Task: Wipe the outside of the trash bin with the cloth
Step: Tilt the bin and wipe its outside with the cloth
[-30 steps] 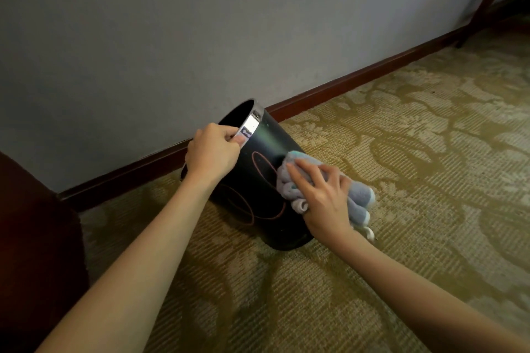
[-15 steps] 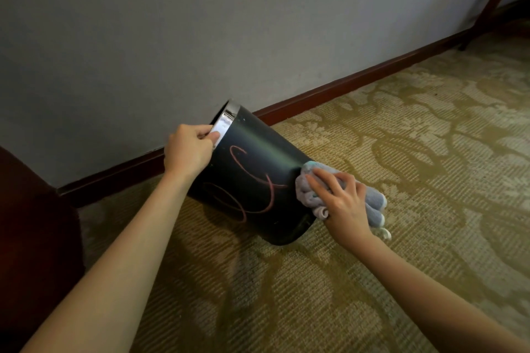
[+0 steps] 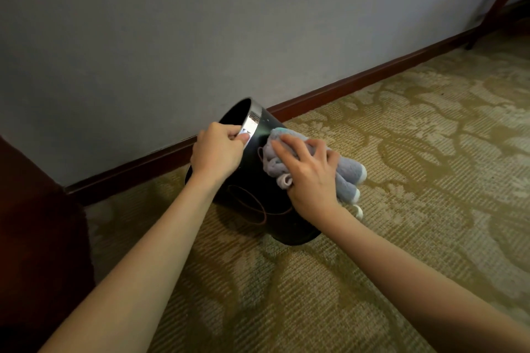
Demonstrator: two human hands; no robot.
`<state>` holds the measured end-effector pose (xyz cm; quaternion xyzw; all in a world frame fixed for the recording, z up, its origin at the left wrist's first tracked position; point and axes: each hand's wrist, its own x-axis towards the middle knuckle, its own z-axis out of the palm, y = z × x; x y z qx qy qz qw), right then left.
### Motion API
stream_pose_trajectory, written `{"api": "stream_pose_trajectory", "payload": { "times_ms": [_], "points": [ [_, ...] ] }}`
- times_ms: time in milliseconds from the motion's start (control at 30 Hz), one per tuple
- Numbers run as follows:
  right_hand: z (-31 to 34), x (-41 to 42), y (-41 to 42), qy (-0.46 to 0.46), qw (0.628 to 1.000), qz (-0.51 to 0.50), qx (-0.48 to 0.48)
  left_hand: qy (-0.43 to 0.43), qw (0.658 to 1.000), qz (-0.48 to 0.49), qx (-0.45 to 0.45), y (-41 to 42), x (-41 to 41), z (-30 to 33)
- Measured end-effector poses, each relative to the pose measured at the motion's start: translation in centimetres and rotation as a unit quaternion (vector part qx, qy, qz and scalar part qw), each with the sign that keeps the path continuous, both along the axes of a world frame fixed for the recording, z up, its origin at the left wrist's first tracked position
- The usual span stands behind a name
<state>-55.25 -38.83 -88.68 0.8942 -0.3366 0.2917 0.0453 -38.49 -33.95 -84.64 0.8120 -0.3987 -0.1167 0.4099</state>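
Under right hand point(image 3: 311, 173), cloth point(image 3: 348, 173), against bin point(image 3: 252, 195)

Both forearms are bare, hands point(image 3: 218, 149) ungloved, with no sleeves showing.

Black trash bin point(image 3: 252, 203) with silver rim and reddish loops, grey-blue cloth point(image 3: 348, 173) edged white, olive carpet point(image 3: 401, 137) with pale floral pattern, grey wall point(image 3: 200, 23), dark red baseboard point(image 3: 358, 80)

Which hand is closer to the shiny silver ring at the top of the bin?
The left. The left hand grips the silver ring itself, tilting the trash bin. The right hand is lower down the bin's side, pressing the cloth against it.
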Motion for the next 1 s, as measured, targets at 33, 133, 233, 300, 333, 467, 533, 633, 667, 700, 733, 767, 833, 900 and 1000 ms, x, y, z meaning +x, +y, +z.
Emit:
{"api": "stream_pose_trajectory", "payload": {
  "times_ms": [33, 133, 233, 300, 333, 467, 533, 633, 667, 700, 733, 767, 833, 900, 1000],
  "points": [
    [0.0, -0.1, -0.1, 0.001, 1.0, 0.005, -0.005, 0.006, 1.0, 0.003, 0.0, -0.1, 0.1, 0.0],
    [-0.8, -1.1, -0.6, 0.019, 0.999, 0.018, -0.027, 0.037, 0.999, 0.006, 0.0, 0.0, 0.7, 0.0],
    [-2.7, -3.0, -1.2, 0.058, 0.998, 0.004, -0.026, 0.044, 0.999, 0.016, -0.003, 0.4, 1.7, -0.2],
    [-4.2, -4.8, -1.6, 0.082, 0.996, -0.017, -0.003, 0.049, 0.998, 0.025, -0.01, 0.8, 2.5, -0.5],
    [-4.8, -5.8, -1.9, 0.091, 0.995, -0.029, 0.01, 0.055, 0.998, 0.027, -0.015, 1.0, 2.8, -0.6],
    [-6.0, -7.6, -2.5, 0.117, 0.99, -0.068, 0.043, 0.076, 0.996, 0.001, -0.054, 1.2, 2.9, -1.0],
    [-6.0, -7.6, -2.5, 0.122, 0.988, -0.084, 0.052, 0.066, 0.996, -0.02, -0.062, 0.9, 2.4, -0.8],
    [-6.0, -7.9, -2.6, 0.135, 0.982, -0.109, 0.072, 0.069, 0.992, -0.075, -0.076, 0.8, 2.0, -0.6],
    [-6.1, -8.1, -2.6, 0.138, 0.98, -0.118, 0.079, 0.079, 0.989, -0.098, -0.074, 1.0, 1.9, -0.7],
    [-6.2, -8.2, -2.6, 0.132, 0.979, -0.126, 0.088, 0.085, 0.987, -0.119, -0.066, 1.4, 2.0, -1.0],
    [-6.4, -8.3, -2.6, 0.12, 0.979, -0.132, 0.098, 0.087, 0.985, -0.138, -0.053, 1.9, 2.3, -1.3],
    [-6.5, -8.4, -2.6, 0.11, 0.978, -0.139, 0.108, 0.087, 0.983, -0.158, -0.037, 2.6, 2.6, -1.8],
    [-6.8, -8.7, -2.6, 0.111, 0.974, -0.153, 0.122, 0.085, 0.977, -0.197, -0.01, 4.2, 3.1, -2.9],
    [-7.1, -9.0, -2.8, 0.113, 0.971, -0.162, 0.132, 0.053, 0.976, -0.213, 0.004, 5.4, 3.3, -4.1],
    [-7.4, -9.3, -2.8, 0.109, 0.969, -0.169, 0.144, -0.008, 0.976, -0.22, -0.004, 6.0, 3.1, -5.4]
  ]
}}
